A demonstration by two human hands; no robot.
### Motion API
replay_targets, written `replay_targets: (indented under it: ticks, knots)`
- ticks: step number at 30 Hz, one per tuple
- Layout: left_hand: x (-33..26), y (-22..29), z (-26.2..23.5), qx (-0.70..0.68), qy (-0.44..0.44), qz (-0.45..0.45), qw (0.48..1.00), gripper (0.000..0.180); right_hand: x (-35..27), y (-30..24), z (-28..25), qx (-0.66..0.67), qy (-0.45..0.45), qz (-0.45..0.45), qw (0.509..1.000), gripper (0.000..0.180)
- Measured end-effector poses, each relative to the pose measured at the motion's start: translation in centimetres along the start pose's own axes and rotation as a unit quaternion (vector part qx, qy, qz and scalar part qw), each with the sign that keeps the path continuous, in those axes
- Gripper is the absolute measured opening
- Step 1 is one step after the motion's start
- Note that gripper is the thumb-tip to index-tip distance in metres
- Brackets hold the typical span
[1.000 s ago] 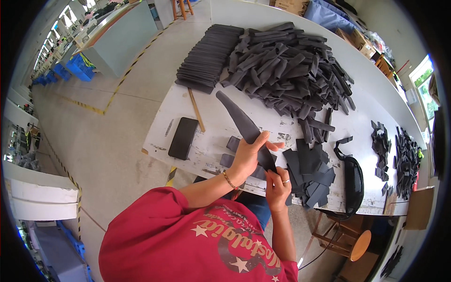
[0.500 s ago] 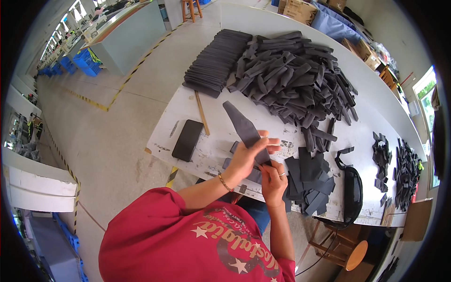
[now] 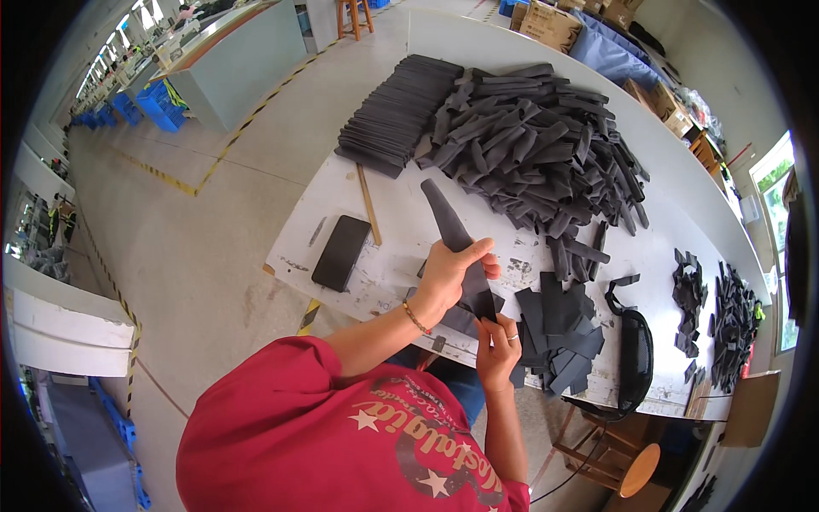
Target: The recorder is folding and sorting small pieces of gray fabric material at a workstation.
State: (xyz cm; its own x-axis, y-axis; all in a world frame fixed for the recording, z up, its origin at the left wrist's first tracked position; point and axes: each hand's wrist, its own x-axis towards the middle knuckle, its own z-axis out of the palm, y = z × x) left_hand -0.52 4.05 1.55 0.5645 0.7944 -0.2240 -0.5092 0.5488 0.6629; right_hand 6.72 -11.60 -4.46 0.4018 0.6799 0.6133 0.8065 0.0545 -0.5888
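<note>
A long dark grey fabric sleeve (image 3: 447, 217) slants across the near part of the white table, held up between my hands. My left hand (image 3: 447, 275) is wrapped round its middle, thumb on top. Lower down, the fingers of my right hand (image 3: 497, 346) pinch its near end; a ring shows on that hand. Beneath my left hand, more grey pieces (image 3: 455, 317) lie at the table edge, partly hidden. Just right of my right hand spreads a loose stack of flat black rectangular pieces (image 3: 559, 333).
A big heap of dark sleeves (image 3: 546, 145) covers the far middle of the table (image 3: 299, 205), beside a neat row of them (image 3: 399, 115). A black phone (image 3: 341, 253) and a wooden stick (image 3: 368, 203) lie left. A black case (image 3: 634, 363) sits right, above a wooden stool (image 3: 636, 469).
My left hand has closed round the sleeve, its fingers no longer stretched out. The sleeve's far tip has swung slightly right, and my right hand has shifted a little downward.
</note>
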Motion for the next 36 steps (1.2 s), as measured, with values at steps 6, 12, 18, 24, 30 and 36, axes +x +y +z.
replay_targets:
  ticks: [6,12,18,24,30,36]
  knots:
    - [-0.1,-0.6,0.4,-0.012,0.005,0.017,1.0,0.026,0.1,0.8,1.0,-0.012,0.019,-0.042,0.999,0.018]
    - [0.1,-0.1,0.5,-0.01,-0.013,0.046,0.999,0.022,1.5,0.9,1.2,-0.002,0.014,-0.091,0.996,0.021]
    - [0.0,-0.7,0.3,-0.021,-0.009,0.026,0.999,0.025,2.7,0.8,1.2,0.006,0.004,-0.096,0.995,0.019]
    - [-0.7,-2.1,-0.2,-0.058,0.004,-0.029,0.998,0.028,4.0,0.4,1.6,0.011,-0.034,-0.118,0.992,0.021]
    - [-0.5,-1.2,-0.4,-0.092,0.016,-0.02,0.995,0.026,3.8,0.2,1.4,0.032,-0.046,-0.055,0.997,0.017]
    - [0.8,1.0,-1.6,-0.026,-0.01,0.071,0.997,0.023,3.9,-0.8,1.1,0.047,-0.044,-0.029,0.998,0.015]
